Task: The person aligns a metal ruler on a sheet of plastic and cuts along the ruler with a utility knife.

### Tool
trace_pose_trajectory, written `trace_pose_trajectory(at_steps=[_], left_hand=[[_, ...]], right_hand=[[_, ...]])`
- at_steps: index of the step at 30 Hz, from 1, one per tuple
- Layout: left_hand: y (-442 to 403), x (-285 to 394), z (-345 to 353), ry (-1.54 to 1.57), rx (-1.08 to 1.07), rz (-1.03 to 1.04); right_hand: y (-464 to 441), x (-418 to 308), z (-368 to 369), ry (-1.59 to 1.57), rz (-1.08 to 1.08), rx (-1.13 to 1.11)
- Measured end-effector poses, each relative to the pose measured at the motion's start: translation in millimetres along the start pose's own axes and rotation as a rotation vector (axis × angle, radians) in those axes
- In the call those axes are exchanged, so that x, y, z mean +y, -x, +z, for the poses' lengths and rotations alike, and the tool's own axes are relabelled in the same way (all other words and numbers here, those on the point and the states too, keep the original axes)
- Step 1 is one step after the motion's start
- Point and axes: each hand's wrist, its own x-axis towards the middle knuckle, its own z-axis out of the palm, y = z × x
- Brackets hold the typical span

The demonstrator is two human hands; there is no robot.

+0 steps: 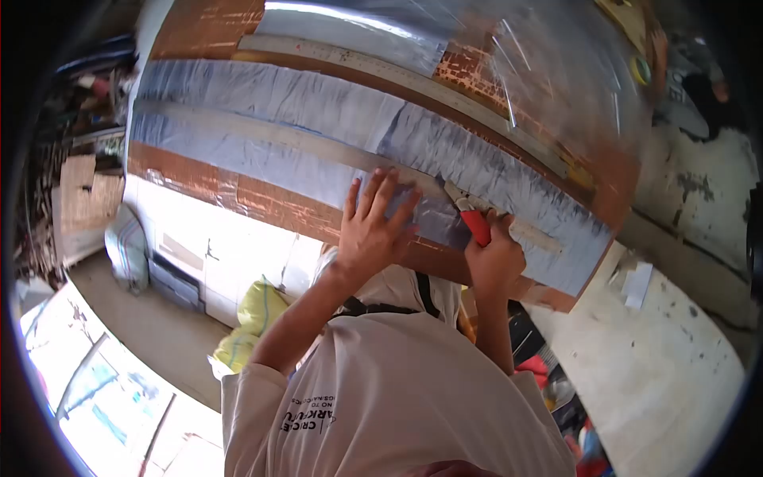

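My left hand (375,226) lies with its fingers spread on a long flat straightedge (294,139) and the grey streaked sheet (214,83) beneath it. To its right, my right hand (497,258) is closed around a red-handled utility knife (474,226). The knife's metal nose points up and left, close to the straightedge; I cannot tell whether its blade touches the sheet. The sheet stretches across a table (278,195) faced with brown, tape-like material.
A second long ruler (350,57) lies along the sheet's far edge, beside shiny clear film (548,56). Another person's arm (659,56) shows at the upper right, near a roll of tape (640,70). Sacks (258,314) stand on the floor at the left.
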Motion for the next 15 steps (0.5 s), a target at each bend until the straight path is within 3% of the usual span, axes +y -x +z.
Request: trace_pose_trajectory(at_steps=[13,15], left_hand=[[-2,29,10,-0.151,-0.149,-0.150],[-2,26,8,-0.169,-0.180,-0.151]], right_hand=[[-15,19,-19,-0.006,-0.237,-0.197],[-27,29,-22,-0.151,-0.426,-0.175]])
